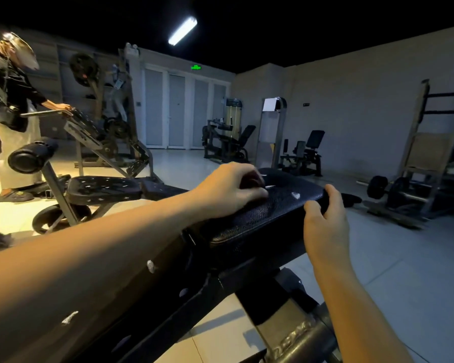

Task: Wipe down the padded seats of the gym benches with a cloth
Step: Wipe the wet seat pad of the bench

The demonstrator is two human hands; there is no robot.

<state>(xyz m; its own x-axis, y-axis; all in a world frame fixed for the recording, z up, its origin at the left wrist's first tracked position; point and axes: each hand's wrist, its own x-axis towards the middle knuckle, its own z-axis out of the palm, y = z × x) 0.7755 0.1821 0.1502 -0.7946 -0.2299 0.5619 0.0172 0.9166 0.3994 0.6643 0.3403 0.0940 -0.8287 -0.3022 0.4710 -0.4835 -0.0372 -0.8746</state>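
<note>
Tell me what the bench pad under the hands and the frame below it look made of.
The pad: likely black vinyl or faux leather over foam; pebbled grain, dull sheen, white nicks. The frame: seemingly black-painted steel; straight hard-edged beams, faint gloss.

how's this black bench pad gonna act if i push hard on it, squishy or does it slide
The bench pad looks thick with a rounded edge, so it likely gives slightly. It sits on a dark metal frame, so it probably won't shift. Its cracked cover shows white tears, which may flake or snag.
</note>
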